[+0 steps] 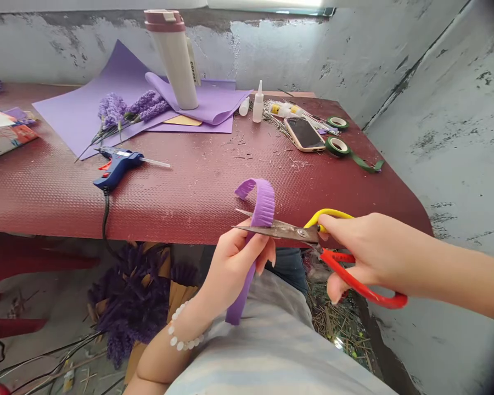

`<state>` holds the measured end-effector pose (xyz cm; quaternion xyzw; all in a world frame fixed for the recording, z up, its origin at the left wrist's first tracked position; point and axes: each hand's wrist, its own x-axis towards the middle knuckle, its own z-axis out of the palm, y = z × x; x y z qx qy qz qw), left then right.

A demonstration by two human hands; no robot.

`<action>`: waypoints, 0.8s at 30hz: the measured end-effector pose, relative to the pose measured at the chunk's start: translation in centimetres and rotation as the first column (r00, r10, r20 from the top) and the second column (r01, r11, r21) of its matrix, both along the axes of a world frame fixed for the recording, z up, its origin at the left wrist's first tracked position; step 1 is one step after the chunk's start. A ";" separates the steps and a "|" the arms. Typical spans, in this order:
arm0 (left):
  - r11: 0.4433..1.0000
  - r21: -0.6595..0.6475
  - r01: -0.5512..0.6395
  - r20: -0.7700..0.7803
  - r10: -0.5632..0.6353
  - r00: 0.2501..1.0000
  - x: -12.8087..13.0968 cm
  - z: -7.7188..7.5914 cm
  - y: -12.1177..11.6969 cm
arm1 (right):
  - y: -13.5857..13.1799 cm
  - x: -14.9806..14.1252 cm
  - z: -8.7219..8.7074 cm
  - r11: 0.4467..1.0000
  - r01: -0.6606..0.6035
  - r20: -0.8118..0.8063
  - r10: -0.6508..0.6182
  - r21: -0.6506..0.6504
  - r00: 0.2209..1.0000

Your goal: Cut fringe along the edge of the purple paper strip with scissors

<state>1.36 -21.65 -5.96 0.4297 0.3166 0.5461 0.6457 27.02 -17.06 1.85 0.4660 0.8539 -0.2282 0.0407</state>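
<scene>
purple paper strip (263, 204), pinched between left hand's fingers (251, 247), scissors (280, 232) in right hand (366, 255)

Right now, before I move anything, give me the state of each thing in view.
left hand, pinching the purple paper strip
purple paper strip, fringed along one edge, curled over at the top
scissors, blades open across the strip
right hand, gripping the scissors' handles
glue gun, lying on the table, cord hanging over the edge
phone, lying flat, screen up
tumbler, upright, lid on
green tape roll, tail unwound
</scene>
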 end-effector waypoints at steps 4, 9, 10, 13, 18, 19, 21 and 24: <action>1.000 0.007 0.005 -0.015 -0.005 1.000 0.0 0.3 -0.3 | -0.7 0.5 -1.0 0.985 -0.022 -0.011 0.025 0.171 1.000; 1.000 0.013 -0.011 -0.024 0.012 1.000 0.0 0.3 -0.1 | -0.6 0.4 -1.0 0.997 -0.026 0.007 0.025 0.078 1.000; 1.000 0.014 -0.016 -0.025 0.016 1.000 0.0 0.3 0.0 | -0.5 0.5 -1.0 0.998 -0.021 0.004 0.021 0.065 1.000; 0.999 0.002 -0.034 -0.045 0.034 0.998 0.0 0.2 0.1 | -0.1 0.9 -1.1 1.000 -0.031 -0.028 0.031 -0.001 0.999; 0.998 -0.038 -0.041 -0.082 0.038 0.996 -0.1 0.1 0.1 | 0.4 1.2 -0.7 0.994 -0.030 -0.036 0.027 -0.106 0.999; 0.998 -0.040 -0.039 -0.079 0.036 0.996 -0.2 0.1 0.1 | 0.5 1.0 -0.6 0.992 -0.024 -0.041 0.019 -0.128 0.999; 0.998 -0.044 -0.039 -0.069 0.036 0.997 -0.2 0.0 0.1 | 0.5 0.5 -0.1 0.981 -0.022 -0.058 0.011 -0.195 0.998; 0.997 -0.057 -0.050 -0.051 0.047 0.998 -0.2 -0.2 0.1 | 0.5 -0.4 0.8 0.954 -0.010 -0.058 -0.008 -0.299 0.998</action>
